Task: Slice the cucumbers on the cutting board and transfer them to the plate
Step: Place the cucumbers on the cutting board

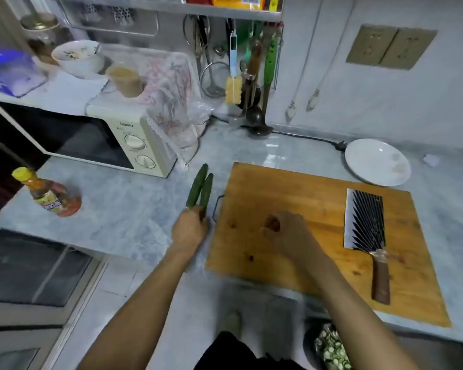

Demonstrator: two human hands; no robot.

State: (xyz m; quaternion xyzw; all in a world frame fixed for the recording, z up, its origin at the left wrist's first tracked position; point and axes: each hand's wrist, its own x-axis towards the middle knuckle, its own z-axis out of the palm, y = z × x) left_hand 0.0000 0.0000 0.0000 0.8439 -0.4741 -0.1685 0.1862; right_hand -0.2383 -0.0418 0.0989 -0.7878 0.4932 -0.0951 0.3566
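on the grey marbled stone counter [123, 204], just left of the rectangular orange-brown wooden cutting board [300, 209], lay two slender dark green cucumbers [200, 188] side by side, their far ends angled up and to the right. the left hand [189, 231] gripped the near ends of both cucumbers, fingers curled round them; the cucumbers were beside the board's dark metal handle loop [217, 206] and not on the board. the right hand [286, 233] was over the near left part of the board with its fingers curled into a loose fist; nothing was visible in its grasp, and whether it touched the wood could not be told.

on the right part of the board rested a broad steel cleaver with a dark ribbed blade face and a brown wooden handle [365, 231], blade pointing away from the person, handle toward the near edge. the cleaver was well apart from both hands.

beyond the far right corner of the board sat a shallow round white ceramic plate [369, 156], just beside the board, with faint pale marks on its surface.

further left on the counter stood a cream microwave oven with two round dials [134, 145] and, near its front, a yellow-capped sauce bottle with an orange label [47, 193], lying tilted. utensils hung on the wall rack [241, 62] behind.
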